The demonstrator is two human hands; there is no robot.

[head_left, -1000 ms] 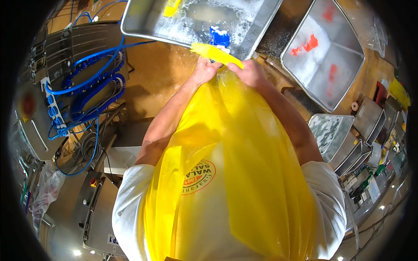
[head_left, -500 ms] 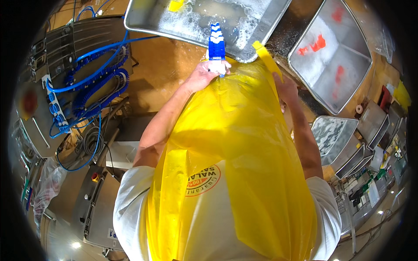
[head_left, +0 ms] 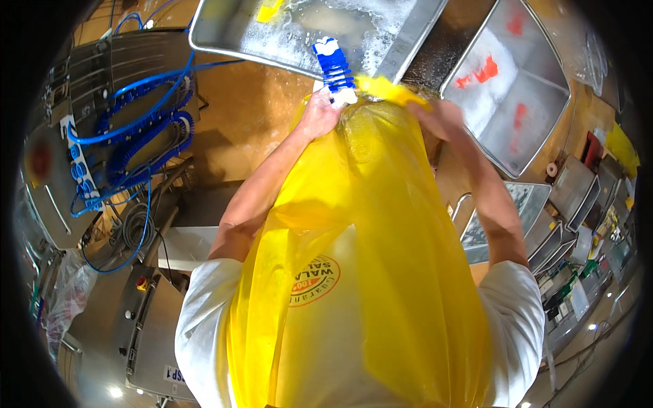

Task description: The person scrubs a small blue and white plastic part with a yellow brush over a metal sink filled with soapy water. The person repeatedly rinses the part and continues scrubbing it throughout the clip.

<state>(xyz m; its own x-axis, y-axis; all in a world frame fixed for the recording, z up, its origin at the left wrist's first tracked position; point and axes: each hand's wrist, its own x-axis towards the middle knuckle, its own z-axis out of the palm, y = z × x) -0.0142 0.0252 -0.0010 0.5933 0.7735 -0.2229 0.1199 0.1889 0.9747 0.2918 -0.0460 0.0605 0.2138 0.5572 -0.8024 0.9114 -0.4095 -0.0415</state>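
My left hand (head_left: pixel 318 117) is closed on the lower end of a ribbed blue piece with white parts (head_left: pixel 333 70), which looks like a length of plastic conveyor chain. It tilts up and left over the near rim of a metal basin (head_left: pixel 413 30) of foamy water. My right hand (head_left: pixel 441 119) is wrapped round the handle of a yellow brush (head_left: pixel 389 90). The brush head, smeared by motion, points left and comes close to the chain's lower right edge; I cannot tell whether it touches. A yellow apron (head_left: pixel 381 224) covers my front below both hands.
A second metal basin (head_left: pixel 544 102) with foam and red pieces stands at the right. One yellow piece (head_left: pixel 269 10) lies in the first basin. Coiled blue hoses (head_left: pixel 153 129) and metal machinery (head_left: pixel 102 292) are at the left. More metal tubs (head_left: pixel 575 190) stand far right.
My right hand has swung up and left, bringing the brush from the apron's right side to beside the blue chain. The chain has tilted left and turned in my left hand.
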